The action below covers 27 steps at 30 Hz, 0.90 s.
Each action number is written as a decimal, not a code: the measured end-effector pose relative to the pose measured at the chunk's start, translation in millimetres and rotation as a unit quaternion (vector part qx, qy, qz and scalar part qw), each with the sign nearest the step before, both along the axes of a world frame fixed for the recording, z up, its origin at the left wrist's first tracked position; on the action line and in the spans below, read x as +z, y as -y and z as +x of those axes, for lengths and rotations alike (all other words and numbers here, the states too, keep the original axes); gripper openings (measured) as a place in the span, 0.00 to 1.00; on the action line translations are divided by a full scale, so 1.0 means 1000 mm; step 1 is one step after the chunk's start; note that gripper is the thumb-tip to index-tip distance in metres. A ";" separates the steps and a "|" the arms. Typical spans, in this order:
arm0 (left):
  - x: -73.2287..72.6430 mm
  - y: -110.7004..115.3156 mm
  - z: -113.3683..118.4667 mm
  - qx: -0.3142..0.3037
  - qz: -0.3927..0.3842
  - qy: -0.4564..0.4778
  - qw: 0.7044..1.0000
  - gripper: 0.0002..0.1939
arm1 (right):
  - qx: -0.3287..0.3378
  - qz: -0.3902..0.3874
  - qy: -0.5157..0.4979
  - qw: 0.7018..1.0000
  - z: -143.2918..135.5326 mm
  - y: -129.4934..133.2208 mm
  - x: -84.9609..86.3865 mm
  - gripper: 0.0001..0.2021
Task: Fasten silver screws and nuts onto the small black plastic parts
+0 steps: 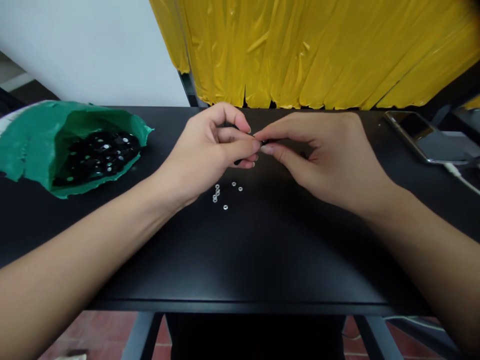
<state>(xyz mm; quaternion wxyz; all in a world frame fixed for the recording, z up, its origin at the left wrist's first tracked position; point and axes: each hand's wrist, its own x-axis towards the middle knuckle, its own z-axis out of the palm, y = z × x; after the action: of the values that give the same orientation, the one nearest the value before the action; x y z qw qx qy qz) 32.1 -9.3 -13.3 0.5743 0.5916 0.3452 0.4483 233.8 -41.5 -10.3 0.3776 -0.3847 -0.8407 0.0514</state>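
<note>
Both hands meet above the black table, near its back edge. My left hand (217, 142) has its fingers closed around a small black part (237, 161), mostly hidden by the fingers. The thumb and forefinger of my right hand (318, 150) pinch the right end of a small black piece (265, 142) between the two hands; whether it is one part or two cannot be seen. Several small silver rings (217, 193) lie on the table just below my left hand. At the left, a torn green bag (33, 145) lies open, with many black parts and silver rings inside.
The black table (240, 265) has its front edge near my body. A phone (423, 135) with a white cable (465, 178) lies at the right. Yellow plastic sheeting (300, 50) hangs behind the table, beside a white panel (101, 50).
</note>
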 end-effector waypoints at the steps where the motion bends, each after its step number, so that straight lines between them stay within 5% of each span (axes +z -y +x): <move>1: 0.001 -0.001 -0.001 -0.007 -0.002 0.003 1.000 0.14 | -0.003 -0.011 -0.014 1.000 0.000 -0.001 -0.001 0.12; 5: 0.003 -0.004 -0.008 -0.056 -0.070 0.016 0.996 0.15 | 0.005 -0.093 -0.123 0.988 0.000 -0.004 -0.010 0.09; 12: 0.000 -0.011 -0.016 -0.110 -0.172 0.014 0.979 0.18 | 0.052 -0.247 -0.292 0.923 -0.005 -0.007 -0.023 0.08; 22: 0.001 -0.003 -0.013 -0.135 -0.210 0.037 0.968 0.13 | 0.062 -0.270 -0.388 0.879 -0.011 -0.007 -0.026 0.11; 27: 0.003 0.002 -0.010 -0.134 -0.213 0.041 0.967 0.13 | 0.092 -0.225 -0.368 0.898 -0.009 -0.005 -0.027 0.12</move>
<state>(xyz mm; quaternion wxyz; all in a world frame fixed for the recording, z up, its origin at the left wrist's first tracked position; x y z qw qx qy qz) 22.1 -10.8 -10.4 0.7554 0.4774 0.3271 0.3073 224.4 -36.1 -37.5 0.5570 -0.3341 -0.6396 0.4112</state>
